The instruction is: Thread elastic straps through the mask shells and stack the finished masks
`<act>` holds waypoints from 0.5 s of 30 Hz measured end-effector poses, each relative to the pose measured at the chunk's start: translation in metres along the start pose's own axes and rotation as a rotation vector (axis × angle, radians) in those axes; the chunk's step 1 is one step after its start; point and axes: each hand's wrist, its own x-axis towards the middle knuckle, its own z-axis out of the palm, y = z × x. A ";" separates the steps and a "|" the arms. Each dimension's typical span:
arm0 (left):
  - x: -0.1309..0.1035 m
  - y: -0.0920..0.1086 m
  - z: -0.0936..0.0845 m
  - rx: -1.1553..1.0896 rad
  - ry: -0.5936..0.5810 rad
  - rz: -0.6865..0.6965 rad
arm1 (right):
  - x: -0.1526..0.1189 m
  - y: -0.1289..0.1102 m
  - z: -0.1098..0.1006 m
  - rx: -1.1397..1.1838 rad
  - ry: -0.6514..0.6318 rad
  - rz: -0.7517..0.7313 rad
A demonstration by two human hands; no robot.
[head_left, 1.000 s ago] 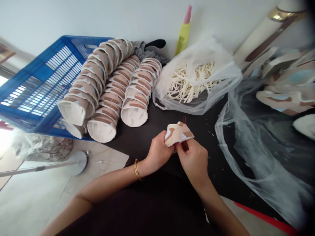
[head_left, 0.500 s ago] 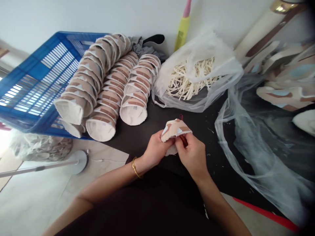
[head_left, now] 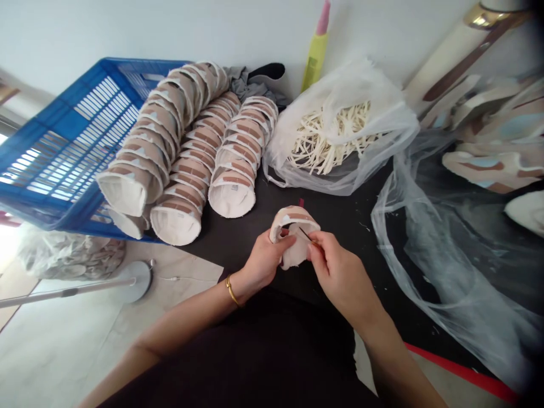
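Observation:
Over the black table, my left hand [head_left: 267, 256] grips the left edge of a beige and brown fabric piece [head_left: 297, 214], its thumb inside the opening. The piece is curved, with a white lining turned toward me. My right hand [head_left: 335, 258] is closed at the right edge, pinching a thin dark-tipped tool [head_left: 304, 233] that points into the opening. Most of that tool is hidden by the fingers. Beyond the hands lie rows of similar nested pieces [head_left: 232, 198].
A blue crate [head_left: 46, 122] stands at the left under the rows. Behind my hands is a plastic bag of cream strips [head_left: 331, 136], with a yellow bottle [head_left: 314, 62] behind it. Clear plastic [head_left: 459, 272] and more fabric pieces [head_left: 493, 164] are at the right.
The fabric piece has turned so its opening and lining face me. My right hand has shifted slightly right and down, and the thin tool now shows at its fingertips.

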 end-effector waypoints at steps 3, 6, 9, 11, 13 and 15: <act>-0.001 0.003 0.000 0.019 0.033 -0.041 | -0.009 0.000 -0.003 -0.127 0.090 -0.028; -0.004 0.005 0.002 0.028 0.018 -0.029 | -0.012 -0.002 -0.002 -0.207 0.167 -0.040; -0.007 0.005 0.004 0.028 -0.012 0.001 | -0.013 -0.006 0.002 -0.249 0.211 -0.005; -0.008 0.005 0.004 0.021 -0.036 0.025 | -0.013 -0.008 0.005 -0.264 0.213 0.010; -0.008 0.005 0.005 0.004 -0.044 0.043 | -0.014 -0.008 0.009 -0.285 0.223 0.020; -0.008 0.005 0.006 -0.016 -0.048 0.052 | -0.014 -0.008 0.013 -0.315 0.236 0.030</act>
